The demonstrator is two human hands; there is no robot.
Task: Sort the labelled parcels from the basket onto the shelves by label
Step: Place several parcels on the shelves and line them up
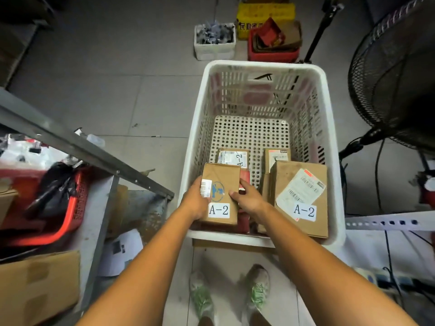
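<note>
Holding a small brown cardboard parcel [222, 177] in the near left part of the white plastic basket [259, 65], with the left hand [195, 200] wrapped round its left edge and the right hand [247, 196] pinching its right edge, thumb on top, fingers curled behind. Reads "A-2" on a white sticker, beside a barcode strip and a round blue logo too blurred to read. Sits just beside a larger flat box [299, 198], also marked "A-2", below a creased shipping label with print too small to make out. Shows a third parcel [233, 157] behind, its "A-2" turned sideways, and a fourth parcel [276, 158] half hidden by the larger box. Perforated basket floor, slotted walls. Beyond: grey metal shelf frame [82, 149] left, yellow crate [266, 17] with partly hidden characters, black wire fan [388, 78] right.
</note>
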